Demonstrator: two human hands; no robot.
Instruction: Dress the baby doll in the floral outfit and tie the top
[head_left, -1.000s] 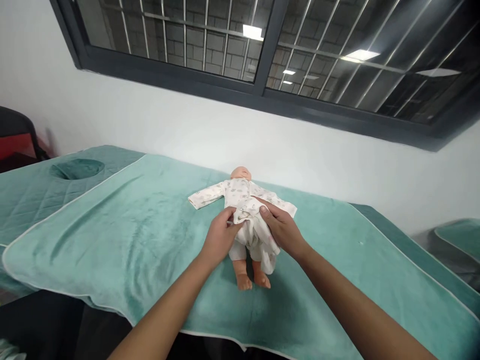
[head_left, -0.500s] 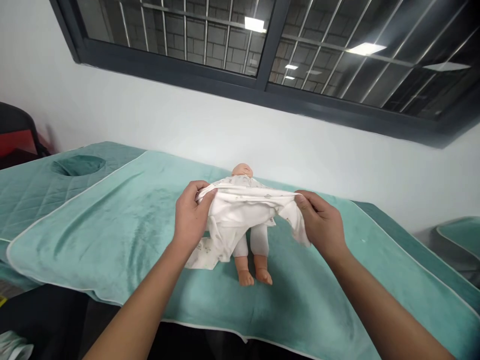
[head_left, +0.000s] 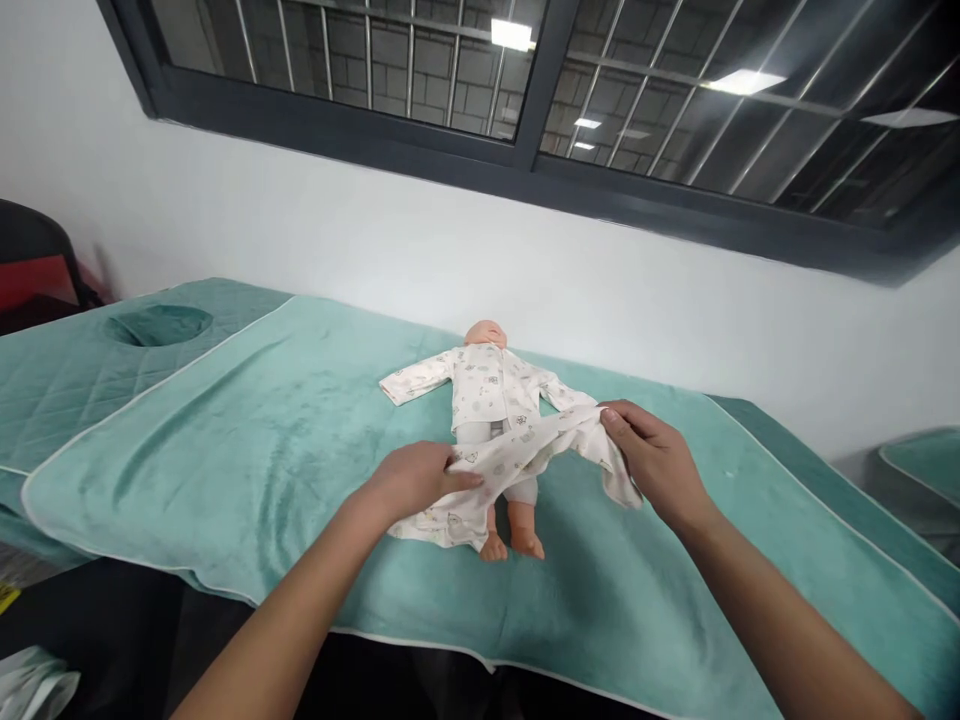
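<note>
A baby doll (head_left: 491, 385) lies on its back on a teal towel (head_left: 255, 430), head toward the wall, wearing a white printed top. A pair of white printed baby trousers (head_left: 517, 455) is stretched across the doll's legs. My left hand (head_left: 411, 480) pinches the trousers at their left side, over the doll's shins. My right hand (head_left: 654, 462) grips the trousers' other end to the right of the doll. The doll's bare feet (head_left: 510, 545) stick out below the cloth.
The towel covers a teal quilted massage bed (head_left: 67, 370) with a face hole (head_left: 159, 325) at the far left. A white wall and a dark barred window (head_left: 525, 90) rise behind. Another teal bed edge (head_left: 919, 455) shows at the far right.
The trousers came off the doll's waist and were lifted and spread wide half a second ago. Now both hands have lowered them across the doll's legs, uncovering the printed top.
</note>
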